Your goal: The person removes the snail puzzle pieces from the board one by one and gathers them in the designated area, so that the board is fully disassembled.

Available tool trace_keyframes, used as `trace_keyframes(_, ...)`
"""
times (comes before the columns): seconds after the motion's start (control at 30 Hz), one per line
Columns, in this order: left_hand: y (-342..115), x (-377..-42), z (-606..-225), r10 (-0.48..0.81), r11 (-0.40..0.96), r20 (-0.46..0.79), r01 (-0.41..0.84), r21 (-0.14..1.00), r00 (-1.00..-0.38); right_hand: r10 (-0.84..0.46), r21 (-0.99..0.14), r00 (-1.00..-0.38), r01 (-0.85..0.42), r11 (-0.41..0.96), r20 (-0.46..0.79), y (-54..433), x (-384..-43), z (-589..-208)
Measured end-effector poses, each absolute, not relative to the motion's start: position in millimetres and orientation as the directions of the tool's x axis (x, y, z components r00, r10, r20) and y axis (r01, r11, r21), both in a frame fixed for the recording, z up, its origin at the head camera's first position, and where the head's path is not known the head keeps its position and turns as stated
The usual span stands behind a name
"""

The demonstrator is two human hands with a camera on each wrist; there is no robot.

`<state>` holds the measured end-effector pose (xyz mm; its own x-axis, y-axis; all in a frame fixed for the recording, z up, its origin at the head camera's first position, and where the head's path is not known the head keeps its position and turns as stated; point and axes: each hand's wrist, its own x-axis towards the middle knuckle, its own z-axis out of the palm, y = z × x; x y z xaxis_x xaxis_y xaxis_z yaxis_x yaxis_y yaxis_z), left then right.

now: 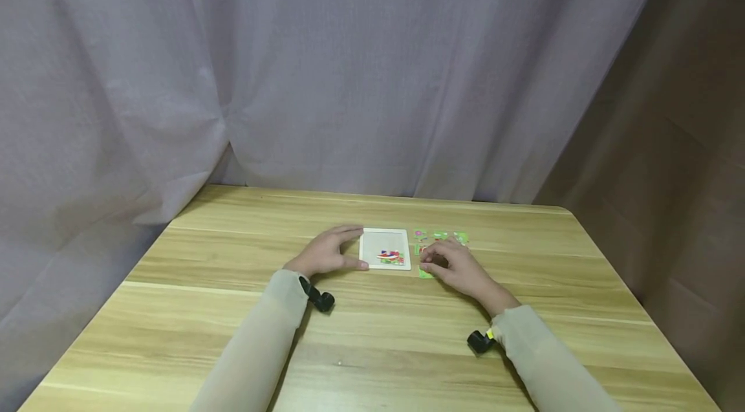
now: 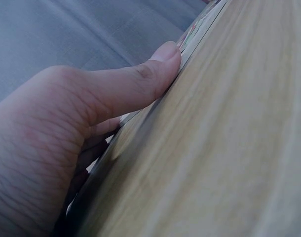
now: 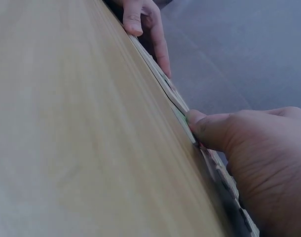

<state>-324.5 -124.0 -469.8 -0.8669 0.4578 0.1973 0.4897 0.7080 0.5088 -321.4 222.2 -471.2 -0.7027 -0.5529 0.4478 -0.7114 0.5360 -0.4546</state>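
A white square puzzle frame [image 1: 372, 242] lies on the table, with several colourful pieces [image 1: 392, 258] fitted in its near right corner. My left hand [image 1: 328, 250] rests at the frame's left edge, fingers at the far corner and thumb at the near one; in the left wrist view the thumb [image 2: 135, 86] lies along the edge. Right of the frame, my right hand [image 1: 456, 264] has its fingers curled over the loose pieces. Its thumb [image 3: 207, 129] pinches a thin green-faced puzzle piece [image 3: 180, 117]; the fingers opposite are hidden there.
Loose green puzzle pieces [image 1: 440, 235] lie right of the frame, partly covered by my right hand. Another green piece [image 1: 425, 274] shows just below that hand. The wooden table [image 1: 372, 334] ends at a grey curtain [image 1: 349, 75] behind.
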Motion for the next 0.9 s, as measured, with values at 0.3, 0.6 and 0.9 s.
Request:
trace_keyframes(0.3, -123.2, -324.7, -468.3, 0.455, 0.714, 0.191, 0.484, 0.506, -0.870, -0.546, -0.431, -0.717, -0.697, 0.573, 0.433, 220.8, -320.1, -472.9)
trace_keyframes(0.6, -123.8, -324.6, -469.4, 0.457, 0.709, 0.201, 0.492, 0.505, -0.866, -0.517, -0.421, -0.737, -0.674, 0.607, 0.435, 216.2, -318.1, -470.5)
trace_keyframes(0.9, -121.8, -321.6, -465.8, 0.456, 0.715, 0.181, 0.480, 0.508, -0.871, -0.509, -0.417, -0.729, -0.682, 0.601, 0.458, 217.3, -317.9, -470.3)
